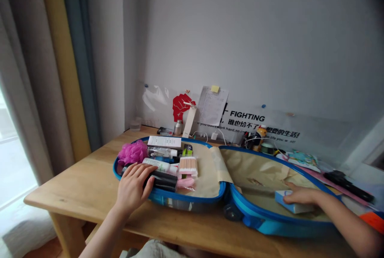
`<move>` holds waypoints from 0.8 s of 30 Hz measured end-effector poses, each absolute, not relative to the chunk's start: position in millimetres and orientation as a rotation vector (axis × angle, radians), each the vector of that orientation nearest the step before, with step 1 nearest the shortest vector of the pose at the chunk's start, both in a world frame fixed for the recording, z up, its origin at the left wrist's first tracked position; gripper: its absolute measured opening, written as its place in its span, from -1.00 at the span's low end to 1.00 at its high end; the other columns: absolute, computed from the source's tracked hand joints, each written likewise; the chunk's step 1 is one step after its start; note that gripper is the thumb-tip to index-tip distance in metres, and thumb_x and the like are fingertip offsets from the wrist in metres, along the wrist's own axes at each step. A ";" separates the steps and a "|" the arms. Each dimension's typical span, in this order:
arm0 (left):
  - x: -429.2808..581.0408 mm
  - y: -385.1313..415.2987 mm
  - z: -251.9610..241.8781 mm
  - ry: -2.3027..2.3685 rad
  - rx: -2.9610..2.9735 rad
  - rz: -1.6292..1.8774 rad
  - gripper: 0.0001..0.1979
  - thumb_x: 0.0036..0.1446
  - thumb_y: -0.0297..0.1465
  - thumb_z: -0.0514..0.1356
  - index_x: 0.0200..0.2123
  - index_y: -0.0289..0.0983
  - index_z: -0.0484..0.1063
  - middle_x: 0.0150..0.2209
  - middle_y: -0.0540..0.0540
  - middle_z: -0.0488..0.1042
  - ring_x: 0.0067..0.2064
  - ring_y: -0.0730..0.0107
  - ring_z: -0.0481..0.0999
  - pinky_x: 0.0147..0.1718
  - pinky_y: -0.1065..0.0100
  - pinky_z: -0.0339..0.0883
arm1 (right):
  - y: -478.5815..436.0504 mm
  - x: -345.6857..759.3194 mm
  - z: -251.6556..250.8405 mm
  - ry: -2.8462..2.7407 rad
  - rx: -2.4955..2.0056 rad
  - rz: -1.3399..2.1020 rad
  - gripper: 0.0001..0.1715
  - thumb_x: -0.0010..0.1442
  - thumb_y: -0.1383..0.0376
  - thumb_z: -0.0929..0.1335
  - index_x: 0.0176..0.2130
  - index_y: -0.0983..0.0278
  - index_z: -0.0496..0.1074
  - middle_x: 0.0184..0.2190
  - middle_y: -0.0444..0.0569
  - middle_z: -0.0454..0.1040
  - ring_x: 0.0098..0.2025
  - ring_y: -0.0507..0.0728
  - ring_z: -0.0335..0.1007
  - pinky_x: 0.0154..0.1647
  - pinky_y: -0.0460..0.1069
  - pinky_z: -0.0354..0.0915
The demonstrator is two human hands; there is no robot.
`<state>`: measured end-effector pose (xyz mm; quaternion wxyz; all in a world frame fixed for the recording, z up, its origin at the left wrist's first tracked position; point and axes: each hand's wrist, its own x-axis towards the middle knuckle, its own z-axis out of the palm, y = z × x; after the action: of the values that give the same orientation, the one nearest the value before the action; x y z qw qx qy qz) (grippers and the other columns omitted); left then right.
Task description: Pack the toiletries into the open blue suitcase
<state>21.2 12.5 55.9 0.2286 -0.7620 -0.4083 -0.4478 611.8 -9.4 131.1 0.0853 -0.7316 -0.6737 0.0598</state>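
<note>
An open blue suitcase lies spread in two halves on the wooden table. My left hand is over the near left corner of its left half, with fingers and thumb closed around a black bottle. Beside it lie a pink bath puff, a white box, a clear bottle, a white tube, a pack of cotton swabs and a pink item. Inside the right half, my right hand grips a small blue and white box.
Along the wall stand a small metal bottle, a white upright lamp-like object and an orange-brown bottle. A black object lies behind the right half. Striped curtains hang at the left, past the table's edge.
</note>
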 end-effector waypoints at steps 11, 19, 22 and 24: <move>21.3 11.1 54.4 -1.167 -2.109 -1.251 -0.67 0.35 -0.30 -0.02 -0.11 -0.19 0.55 -0.17 -0.10 0.62 -0.13 0.21 0.56 -0.01 0.17 0.30 | 43.9 448.7 211.2 -2.354 -1.922 0.009 0.14 -0.07 -0.13 0.41 0.36 0.26 0.15 0.35 0.22 0.18 0.37 0.50 0.06 0.40 0.29 0.00; 21.3 9.4 57.3 -1.135 -2.106 -1.244 -0.69 0.36 -0.34 -0.02 -0.11 -0.21 0.52 -0.16 -0.09 0.62 -0.13 0.21 0.56 -0.01 0.17 0.27 | 89.4 317.1 173.3 -2.720 -1.466 0.212 0.22 -0.12 -0.05 0.47 0.38 0.33 0.11 0.38 0.23 0.11 0.38 0.46 0.00 0.39 0.27 0.03; 21.8 9.5 57.1 -1.152 -2.108 -1.249 -0.67 0.36 -0.33 -0.03 -0.11 -0.21 0.53 -0.16 -0.10 0.62 -0.13 0.21 0.56 -0.01 0.16 0.27 | 97.4 302.8 162.5 -2.783 -1.398 0.255 0.19 -0.11 -0.03 0.47 0.38 0.31 0.13 0.39 0.22 0.09 0.40 0.45 -0.02 0.40 0.28 0.01; 22.1 9.7 57.2 -1.152 -2.109 -1.249 -0.67 0.37 -0.32 -0.04 -0.12 -0.22 0.53 -0.17 -0.10 0.62 -0.13 0.21 0.57 0.00 0.16 0.27 | 100.7 298.9 156.1 -2.801 -1.374 0.283 0.20 -0.11 -0.03 0.48 0.37 0.32 0.14 0.38 0.23 0.11 0.40 0.45 -0.01 0.40 0.28 0.00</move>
<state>22.1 9.7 57.2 0.2149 -0.7604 -0.4155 -0.4505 298.9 100.7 156.1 0.0046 -0.4385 -0.8942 0.0905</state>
